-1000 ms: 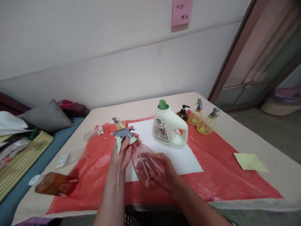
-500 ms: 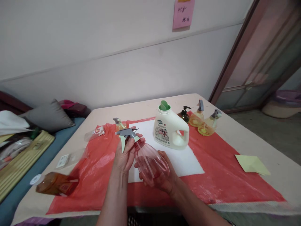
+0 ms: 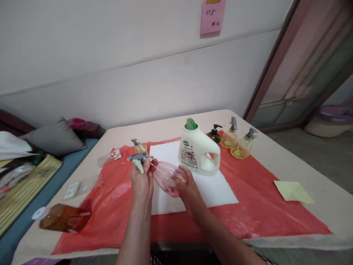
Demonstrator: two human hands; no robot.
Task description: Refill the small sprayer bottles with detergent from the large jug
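The left hand grips the grey spray head, the right hand cups the pink bottle, near a white jug whose label seems too blurred to read.

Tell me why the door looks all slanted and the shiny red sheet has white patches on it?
In the head view, the wide lens bends the edges, so the door frame leans. The red plastic sheet shows pale glare where soft room light bounces off its wrinkles. Shadows are faint. The hands holding the pink spray bottle look fairly sharp, while the orange bottle lying at the left edge is smeared.
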